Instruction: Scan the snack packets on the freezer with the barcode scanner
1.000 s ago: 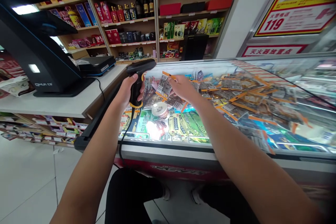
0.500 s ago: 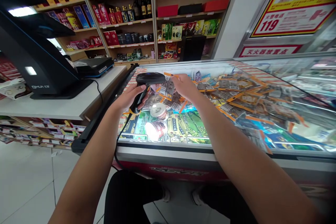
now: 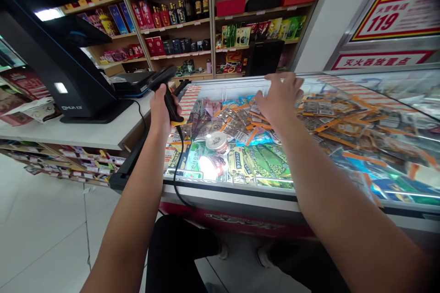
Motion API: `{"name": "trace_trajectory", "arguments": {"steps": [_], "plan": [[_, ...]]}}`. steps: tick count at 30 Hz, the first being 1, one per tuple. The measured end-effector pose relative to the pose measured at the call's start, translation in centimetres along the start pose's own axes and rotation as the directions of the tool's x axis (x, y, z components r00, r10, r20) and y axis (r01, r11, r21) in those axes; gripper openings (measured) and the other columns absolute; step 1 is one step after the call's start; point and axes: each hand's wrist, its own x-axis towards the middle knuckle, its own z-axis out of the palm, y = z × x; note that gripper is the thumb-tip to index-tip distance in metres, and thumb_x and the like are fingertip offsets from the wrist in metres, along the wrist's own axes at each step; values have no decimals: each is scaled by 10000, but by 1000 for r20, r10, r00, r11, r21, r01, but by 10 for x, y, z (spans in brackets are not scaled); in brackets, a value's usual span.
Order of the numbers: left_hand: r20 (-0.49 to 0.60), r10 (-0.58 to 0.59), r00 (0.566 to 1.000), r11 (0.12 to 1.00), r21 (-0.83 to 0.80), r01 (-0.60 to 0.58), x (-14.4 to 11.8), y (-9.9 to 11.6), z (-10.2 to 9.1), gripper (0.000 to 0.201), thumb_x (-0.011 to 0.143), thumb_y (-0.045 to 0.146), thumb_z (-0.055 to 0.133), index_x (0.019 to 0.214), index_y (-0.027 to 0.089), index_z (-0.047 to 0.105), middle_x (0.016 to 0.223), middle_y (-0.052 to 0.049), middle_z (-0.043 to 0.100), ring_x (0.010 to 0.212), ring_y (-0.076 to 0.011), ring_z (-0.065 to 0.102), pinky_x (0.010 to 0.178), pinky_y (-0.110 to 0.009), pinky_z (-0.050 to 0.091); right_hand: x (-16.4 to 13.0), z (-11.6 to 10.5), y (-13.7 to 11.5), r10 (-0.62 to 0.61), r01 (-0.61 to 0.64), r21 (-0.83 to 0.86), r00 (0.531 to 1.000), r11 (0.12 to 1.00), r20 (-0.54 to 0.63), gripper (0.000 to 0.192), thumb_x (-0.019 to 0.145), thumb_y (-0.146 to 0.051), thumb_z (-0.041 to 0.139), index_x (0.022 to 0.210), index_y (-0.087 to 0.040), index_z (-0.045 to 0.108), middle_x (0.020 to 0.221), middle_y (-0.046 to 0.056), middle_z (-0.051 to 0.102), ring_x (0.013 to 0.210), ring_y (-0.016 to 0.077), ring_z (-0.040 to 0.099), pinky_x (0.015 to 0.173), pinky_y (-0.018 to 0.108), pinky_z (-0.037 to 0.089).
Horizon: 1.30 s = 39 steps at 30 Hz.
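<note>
My left hand (image 3: 161, 112) is wrapped round the handle of a black and yellow barcode scanner (image 3: 170, 100), held up over the left end of the chest freezer (image 3: 240, 196). The scanner's cord (image 3: 178, 169) hangs down over the freezer's front edge. Above the freezer's contents, my right hand (image 3: 280, 98) has its fingers spread and nothing in them. Below and around it lie many orange-edged snack packets (image 3: 235, 123). Nearer to me are a round tub (image 3: 217, 141), a second tub lit by glare, and green frozen-food bags (image 3: 271, 160).
At the left, a white counter (image 3: 103, 133) carries a black checkout terminal (image 3: 85, 94). Shelves with boxes and bottles (image 3: 197, 2) line the back. A fire-notice sign (image 3: 395, 13) hangs on the right wall. The freezer's front rim runs across just before my legs.
My right hand has let go of a snack packet and moved right, fingers spreading. The left hand has drawn the scanner left and tilted it upward. The view has shifted slightly left.
</note>
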Motion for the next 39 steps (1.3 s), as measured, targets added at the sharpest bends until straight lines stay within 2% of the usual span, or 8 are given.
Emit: {"name": "trace_trajectory", "arguments": {"steps": [2, 6, 11, 18, 23, 30, 35, 39], "plan": [[-162, 58, 985, 997, -33, -64, 4, -1, -4, 560, 828, 769, 641, 879, 228, 506, 592, 64, 507, 389, -74, 475, 405, -227, 347, -19, 9, -25, -163, 146, 115, 973, 983, 162, 362, 965, -361, 616, 1256, -161, 695, 1394, 219, 586, 1324, 378, 486, 1050, 543, 412], [-287, -14, 958, 993, -113, -20, 6, 1, -6, 619, 820, 838, 584, 887, 231, 478, 609, 63, 483, 419, -72, 471, 436, -229, 377, -78, 41, -89, -427, 238, 376, 699, 895, 574, 513, 1031, -504, 538, 1413, -178, 639, 1436, 171, 604, 1349, 347, 534, 1096, 506, 450], [-280, -63, 958, 988, -151, 21, 6, 1, -1, 624, 828, 840, 578, 888, 225, 490, 600, 59, 480, 410, -75, 445, 420, -232, 357, -117, 72, -116, -440, 365, 256, 621, 895, 649, 551, 1053, -504, 490, 1559, -291, 534, 1525, 183, 536, 1428, 431, 443, 1113, 572, 400], [-220, -42, 975, 990, -144, 11, 2, -4, 2, 615, 814, 832, 609, 856, 230, 491, 591, 50, 513, 419, -83, 470, 419, -244, 361, -106, 74, -108, -359, 217, 293, 683, 931, 636, 246, 1002, -422, 625, 982, -210, 749, 1185, 118, 722, 1181, 352, 606, 988, 502, 462], [-151, -38, 988, 995, -100, 23, 4, -1, -3, 549, 863, 783, 582, 879, 238, 515, 562, 64, 502, 420, -83, 484, 436, -240, 381, -112, 83, -112, -290, 189, 224, 727, 956, 623, 610, 979, -612, 588, 1424, -196, 559, 1425, 180, 615, 1331, 397, 502, 1049, 560, 405], [-161, -133, 978, 984, -142, 110, 4, -4, -3, 471, 873, 694, 616, 889, 240, 493, 553, 77, 505, 402, -79, 494, 411, -225, 378, -101, 92, -128, -141, 129, 72, 681, 989, 718, 814, 818, -765, 689, 1376, -186, 564, 1463, 232, 496, 1402, 429, 412, 1095, 582, 351], [-137, -158, 978, 983, -116, 143, -1, -1, 1, 459, 878, 675, 623, 885, 238, 484, 567, 72, 524, 403, -85, 504, 410, -223, 396, -94, 87, -119, -170, -65, 291, 684, 954, 709, 804, 786, -514, 817, 1428, -239, 417, 1354, 166, 607, 1276, 389, 565, 1048, 572, 421], [-64, -176, 982, 984, -31, 175, -2, 0, 2, 433, 892, 637, 616, 860, 224, 491, 566, 61, 529, 387, -86, 491, 401, -222, 379, -79, 78, -97, -132, -263, 550, 807, 793, 576, 665, 887, -220, 637, 1451, -194, 285, 1274, 163, 652, 1058, 280, 683, 901, 415, 524]]}}
